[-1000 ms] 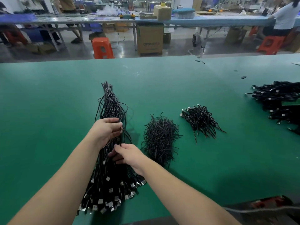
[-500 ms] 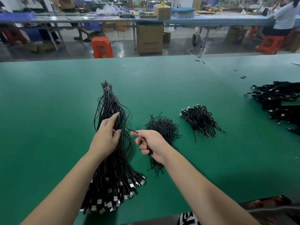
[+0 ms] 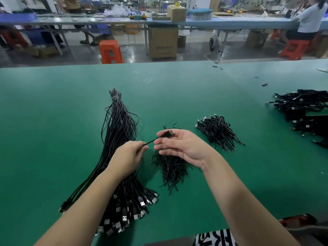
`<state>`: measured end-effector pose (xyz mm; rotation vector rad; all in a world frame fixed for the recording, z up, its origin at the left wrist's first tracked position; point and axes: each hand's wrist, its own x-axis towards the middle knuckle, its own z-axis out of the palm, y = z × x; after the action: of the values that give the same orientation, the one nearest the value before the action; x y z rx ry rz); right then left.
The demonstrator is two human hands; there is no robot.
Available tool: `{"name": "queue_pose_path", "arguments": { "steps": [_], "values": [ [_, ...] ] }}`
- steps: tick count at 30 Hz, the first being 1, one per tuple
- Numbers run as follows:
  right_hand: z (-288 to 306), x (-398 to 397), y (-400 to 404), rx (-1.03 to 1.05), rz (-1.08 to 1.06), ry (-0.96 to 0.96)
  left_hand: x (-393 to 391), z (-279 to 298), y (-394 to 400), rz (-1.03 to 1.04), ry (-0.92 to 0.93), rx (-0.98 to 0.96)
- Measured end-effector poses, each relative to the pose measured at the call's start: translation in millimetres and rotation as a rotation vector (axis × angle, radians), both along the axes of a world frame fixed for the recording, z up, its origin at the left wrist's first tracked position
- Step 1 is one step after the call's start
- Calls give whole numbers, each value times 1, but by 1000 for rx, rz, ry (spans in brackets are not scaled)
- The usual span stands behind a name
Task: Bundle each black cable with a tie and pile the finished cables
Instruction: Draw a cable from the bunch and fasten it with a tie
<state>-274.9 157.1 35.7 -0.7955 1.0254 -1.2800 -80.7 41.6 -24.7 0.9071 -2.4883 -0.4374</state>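
A long sheaf of loose black cables lies on the green table, its metal plugs fanned out at the near end. One black cable is stretched between my hands above the table. My left hand pinches the cord. My right hand holds the plug end between thumb and fingers, palm turned up. Below my right hand sits a heap of black ties. A small pile of bundled cables lies further right.
A larger heap of black cables lies at the table's right edge. Small black bits are scattered at the far right. Beyond the table stand orange stools, a cardboard box and a seated person.
My right hand has drawn one cable out of the sheaf and risen with its plug end, turning palm up. My left hand left the sheaf and now pinches that cable's cord.
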Motion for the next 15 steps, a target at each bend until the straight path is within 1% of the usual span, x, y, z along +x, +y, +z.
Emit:
{"name": "queue_pose_path", "arguments": {
  "steps": [4,7,8,10,12,13,15],
  "values": [
    [-5,5,-7,-25,-206,26,-5,7,4,30,70,14],
    [-7,7,-12,-70,-327,45,-8,11,10,-9,96,15],
    [-7,8,-12,-93,-339,7,-9,12,11,-25,109,37],
    [-6,9,-11,-130,-304,-146,-9,12,13,-59,124,86],
    [-4,10,-10,-162,-253,-289,-8,16,13,-111,119,76],
    [-2,9,-9,-174,-241,-328,-7,17,11,-138,105,46],
    [2,6,-8,-193,-230,-347,-6,15,1,-155,55,-10]
  ]
}}
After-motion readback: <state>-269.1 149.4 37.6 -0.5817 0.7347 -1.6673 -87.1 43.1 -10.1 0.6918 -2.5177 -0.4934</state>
